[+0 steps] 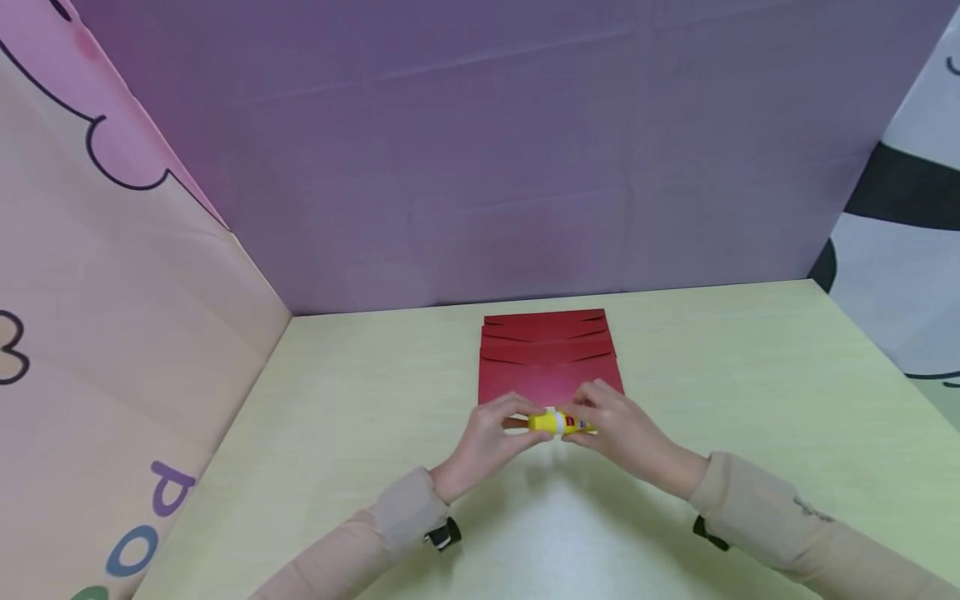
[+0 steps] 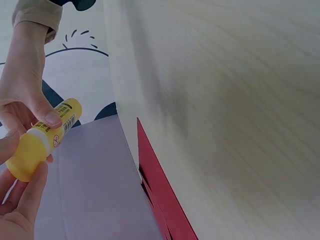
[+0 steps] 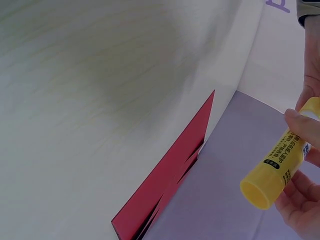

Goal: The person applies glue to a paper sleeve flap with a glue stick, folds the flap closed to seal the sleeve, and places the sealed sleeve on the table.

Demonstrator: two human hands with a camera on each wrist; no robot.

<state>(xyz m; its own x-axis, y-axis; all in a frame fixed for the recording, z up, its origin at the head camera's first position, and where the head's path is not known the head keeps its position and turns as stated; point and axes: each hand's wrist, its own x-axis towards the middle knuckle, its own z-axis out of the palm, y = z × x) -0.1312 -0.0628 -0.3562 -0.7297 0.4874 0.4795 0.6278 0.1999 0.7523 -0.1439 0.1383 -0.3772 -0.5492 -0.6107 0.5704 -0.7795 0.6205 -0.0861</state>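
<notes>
A yellow glue stick [image 1: 557, 422] with a white band is held level between both hands, above the table. My left hand [image 1: 491, 433] pinches its yellow cap end [image 2: 24, 161] between thumb and fingers. My right hand [image 1: 618, 429] grips the printed barrel [image 3: 276, 164] from the other side. The cap sits against the white band, with no gap visible. Just beyond the hands, several red envelopes [image 1: 551, 375] lie overlapped on the table, their flap edges toward the back; the hands cover part of the front edge.
The pale wood-grain table [image 1: 360, 417] meets a purple backdrop [image 1: 510, 167] behind the envelopes. A printed panel [image 1: 135, 333] with cartoon shapes and letters stands along the left side, and another panel [image 1: 915, 275] with black and white shapes is on the right.
</notes>
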